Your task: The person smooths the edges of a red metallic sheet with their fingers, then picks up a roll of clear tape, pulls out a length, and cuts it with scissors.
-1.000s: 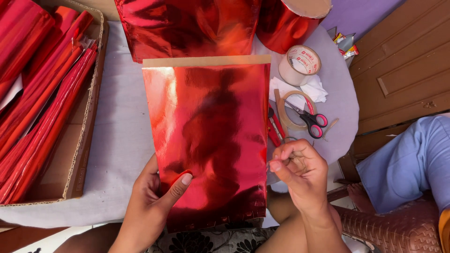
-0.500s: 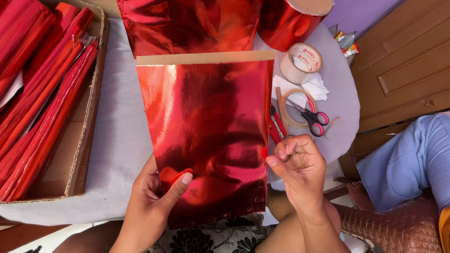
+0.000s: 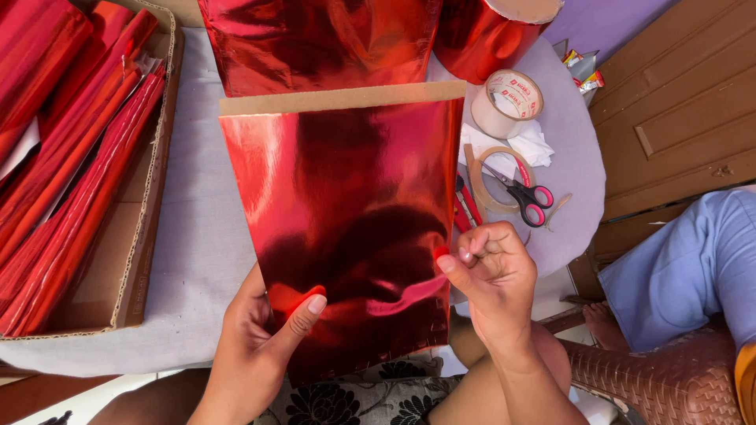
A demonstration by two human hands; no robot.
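I hold a shiny red foil-covered cardboard sheet upright over the table, its bare brown cardboard edge at the top. My left hand grips its lower left corner, thumb pressed on the red face. My right hand pinches the sheet's right edge between thumb and fingers, about two thirds of the way down. The foil mirrors my hands.
A cardboard box of rolled red foil sheets sits at the left. Tape rolls, pink-handled scissors, crumpled white paper and more red foil lie on the grey round table. A person's blue-clad leg is at the right.
The red sheet has shifted slightly left and up. My right hand has closed in on its right edge and now pinches it.
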